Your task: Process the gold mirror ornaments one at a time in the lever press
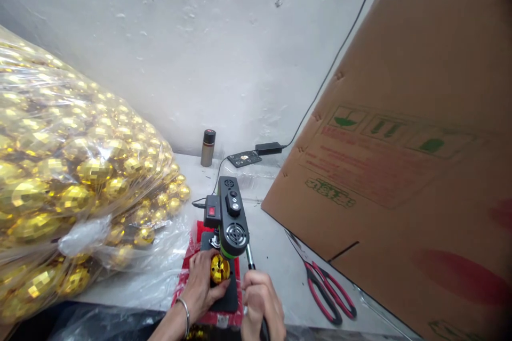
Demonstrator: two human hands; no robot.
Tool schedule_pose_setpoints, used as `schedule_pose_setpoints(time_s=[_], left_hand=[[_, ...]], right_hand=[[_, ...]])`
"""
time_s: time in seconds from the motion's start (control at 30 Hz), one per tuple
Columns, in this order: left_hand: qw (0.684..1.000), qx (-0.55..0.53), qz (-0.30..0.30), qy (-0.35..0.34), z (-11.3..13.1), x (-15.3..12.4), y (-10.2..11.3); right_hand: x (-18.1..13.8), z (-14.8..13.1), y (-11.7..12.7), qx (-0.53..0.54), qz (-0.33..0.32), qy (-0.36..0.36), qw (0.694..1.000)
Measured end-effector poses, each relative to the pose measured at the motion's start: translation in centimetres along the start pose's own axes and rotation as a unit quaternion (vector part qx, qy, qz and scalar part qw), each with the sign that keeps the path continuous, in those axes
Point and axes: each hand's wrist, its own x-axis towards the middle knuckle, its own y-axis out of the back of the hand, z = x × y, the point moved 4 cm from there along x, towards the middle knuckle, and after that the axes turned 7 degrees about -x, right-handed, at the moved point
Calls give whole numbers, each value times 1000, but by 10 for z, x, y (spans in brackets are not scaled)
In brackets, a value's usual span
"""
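My left hand, with a bracelet at its wrist, is closed around a shiny gold faceted ball. The ball sits directly under the head of a small black bench drill press, over its dark base plate. Any bit between the head and the ball is hidden. My right hand is wrapped round the press's lever handle, whose metal rod runs up to the right side of the head. A red switch is on the box at the press's left.
A big clear plastic bag of gold balls fills the left. A cardboard box leans in on the right, with red-handled scissors beside it. Behind the press are a bottle, a dark flat card and a power adapter with cable.
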Motion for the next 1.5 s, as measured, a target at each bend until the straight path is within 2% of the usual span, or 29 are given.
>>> schedule_pose_setpoints(time_s=[0.2,0.4,0.67,0.9,1.23,1.43,1.5], left_hand=[[1000,7,-10,21,5,1,0],[1000,-5,1,16,7,1,3],[999,-6,-4,34,7,1,1],[1000,0,9,13,2,1,-1],[1000,-4,23,-1,-2,1,-5],[1000,0,28,-2,-3,2,-6],[1000,-5,26,-2,-4,2,-5]], right_hand=[[-4,8,-5,-13,70,65,995],[-13,12,-5,-8,50,-27,998],[-16,13,-3,-2,31,-32,999],[-18,9,-11,-1,74,-57,996],[-22,17,-11,11,72,-43,996],[-26,24,-13,-17,97,27,995],[-33,30,-14,-23,95,29,995]])
